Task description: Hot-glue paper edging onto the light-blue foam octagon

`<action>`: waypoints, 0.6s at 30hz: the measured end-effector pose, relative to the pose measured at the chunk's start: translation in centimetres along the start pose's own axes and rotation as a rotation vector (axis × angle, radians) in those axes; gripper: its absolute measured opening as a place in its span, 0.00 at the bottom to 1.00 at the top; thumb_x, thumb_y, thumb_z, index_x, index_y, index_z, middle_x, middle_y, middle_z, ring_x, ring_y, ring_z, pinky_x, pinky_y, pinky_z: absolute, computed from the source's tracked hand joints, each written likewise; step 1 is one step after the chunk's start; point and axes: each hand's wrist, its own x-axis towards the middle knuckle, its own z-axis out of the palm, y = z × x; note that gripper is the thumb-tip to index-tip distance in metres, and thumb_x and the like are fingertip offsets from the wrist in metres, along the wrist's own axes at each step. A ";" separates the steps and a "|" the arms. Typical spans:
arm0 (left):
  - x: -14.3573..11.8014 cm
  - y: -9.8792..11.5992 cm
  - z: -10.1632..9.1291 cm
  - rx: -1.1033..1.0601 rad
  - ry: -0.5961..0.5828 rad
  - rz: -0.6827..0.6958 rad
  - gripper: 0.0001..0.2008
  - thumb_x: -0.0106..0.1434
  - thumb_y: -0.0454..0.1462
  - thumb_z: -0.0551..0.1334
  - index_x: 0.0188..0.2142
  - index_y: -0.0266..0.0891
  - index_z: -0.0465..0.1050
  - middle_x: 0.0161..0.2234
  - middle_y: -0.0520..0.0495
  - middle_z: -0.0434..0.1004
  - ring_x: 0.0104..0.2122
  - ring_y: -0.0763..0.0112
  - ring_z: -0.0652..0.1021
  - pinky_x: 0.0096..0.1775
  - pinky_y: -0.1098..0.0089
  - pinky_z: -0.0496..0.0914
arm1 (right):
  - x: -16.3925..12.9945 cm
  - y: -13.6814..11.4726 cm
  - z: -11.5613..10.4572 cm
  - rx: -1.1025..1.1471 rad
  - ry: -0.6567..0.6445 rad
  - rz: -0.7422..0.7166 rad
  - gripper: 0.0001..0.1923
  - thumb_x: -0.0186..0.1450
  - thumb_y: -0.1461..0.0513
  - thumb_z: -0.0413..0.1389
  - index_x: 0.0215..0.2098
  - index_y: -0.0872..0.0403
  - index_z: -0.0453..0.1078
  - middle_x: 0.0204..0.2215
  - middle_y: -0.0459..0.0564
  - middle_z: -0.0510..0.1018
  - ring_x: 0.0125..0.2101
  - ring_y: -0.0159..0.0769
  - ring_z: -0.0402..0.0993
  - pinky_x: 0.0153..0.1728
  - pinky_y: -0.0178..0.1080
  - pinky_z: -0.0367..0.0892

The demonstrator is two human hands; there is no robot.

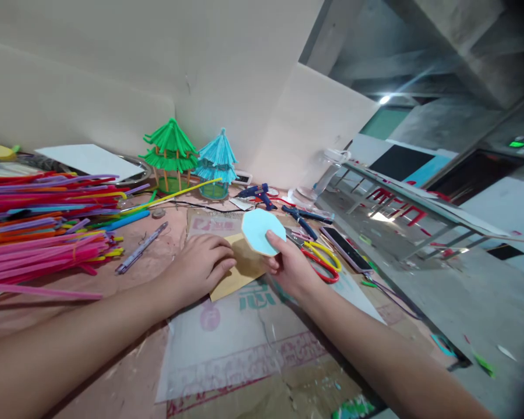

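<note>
The pale blue disc (257,228) looked like smooth, matt card or foam, and the tan sheet (238,270) like plain, matt paper. The bundled stems (39,256) on the left were fuzzy, as was the roof (171,138) of the far green model (171,158), whose posts (156,176) looked wooden. Clear, wrinkled plastic film (231,343) shone over the near cardboard (305,391); on the right, the phone screen (346,248) was dark and glossy and the scissor handles (332,253) were smooth plastic

A lamp (385,99) flares in a streak at upper right, the tabletop (131,387) is softly lit, and the stretched right edge darkens.
</note>
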 end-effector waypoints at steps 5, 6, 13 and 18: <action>0.2 1.2 -0.8 -0.146 0.102 -0.010 0.16 0.72 0.42 0.53 0.39 0.39 0.77 0.43 0.43 0.78 0.45 0.60 0.75 0.49 0.57 0.66 | -0.9 0.5 0.6 0.105 -0.066 0.072 0.18 0.57 0.51 0.67 0.30 0.54 0.66 0.14 0.39 0.67 0.13 0.23 0.53 0.15 0.28 0.50; 0.2 1.5 -1.0 -0.178 0.105 -0.008 0.15 0.71 0.44 0.55 0.38 0.39 0.77 0.42 0.44 0.78 0.44 0.59 0.75 0.49 0.58 0.66 | -0.9 0.6 0.7 0.123 -0.084 0.102 0.18 0.57 0.52 0.67 0.31 0.55 0.67 0.14 0.40 0.68 0.14 0.23 0.54 0.15 0.27 0.51; 0.4 2.7 -1.5 -0.502 0.086 -0.165 0.17 0.70 0.46 0.53 0.36 0.40 0.76 0.39 0.46 0.79 0.44 0.60 0.76 0.49 0.62 0.69 | -1.3 1.1 0.8 0.028 -0.190 0.221 0.19 0.55 0.50 0.68 0.29 0.56 0.70 0.16 0.45 0.74 0.15 0.25 0.62 0.15 0.28 0.58; 0.1 2.0 -1.1 -0.520 0.121 -0.305 0.20 0.71 0.48 0.49 0.31 0.40 0.71 0.36 0.46 0.78 0.40 0.60 0.76 0.46 0.62 0.69 | -0.7 0.5 0.1 -0.058 0.009 0.018 0.21 0.56 0.48 0.67 0.31 0.56 0.71 0.13 0.41 0.70 0.12 0.26 0.63 0.12 0.28 0.58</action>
